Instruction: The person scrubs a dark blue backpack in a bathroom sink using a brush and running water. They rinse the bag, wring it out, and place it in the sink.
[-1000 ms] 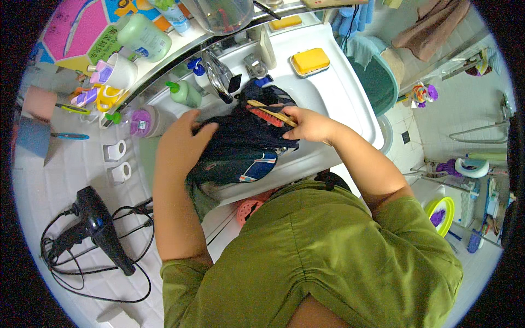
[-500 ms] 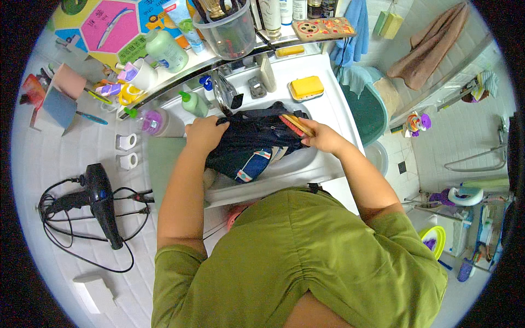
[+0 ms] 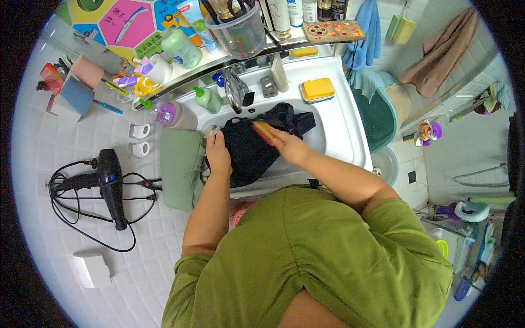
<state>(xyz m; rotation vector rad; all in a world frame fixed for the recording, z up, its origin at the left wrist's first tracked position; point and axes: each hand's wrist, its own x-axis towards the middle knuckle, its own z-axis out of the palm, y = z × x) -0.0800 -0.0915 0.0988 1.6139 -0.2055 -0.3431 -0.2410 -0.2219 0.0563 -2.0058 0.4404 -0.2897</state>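
Observation:
A black cloth bag (image 3: 252, 158), which looks like a backpack, lies bunched in the white sink (image 3: 350, 128), its straps spread toward the right. With its fingers closed, my left hand (image 3: 219, 156) holds the bag's left edge; a pale greyish piece shows just above the fingertips, too unclear to name. My right hand (image 3: 290, 146) grips a scrub brush (image 3: 263, 132) with a yellowish wooden back and red bristles. The brush rests over the bag's upper middle, slightly blurred. Behind the bag rises the chrome faucet (image 3: 235, 90).
A yellow soap bar (image 3: 317, 89) sits on the sink's right rim. Green pump bottle (image 3: 206, 99) and purple-labelled bottle (image 3: 168, 115) stand at left, near a folded green cloth (image 3: 178, 169). A hair dryer (image 3: 111, 186) hangs on the left wall; a teal bucket (image 3: 377, 117) is at right.
The bag's patterned patch and zipper no longer show; a plain black side faces up. My right hand has carried the brush leftward onto the bag's middle. My left hand sits lower on the edge.

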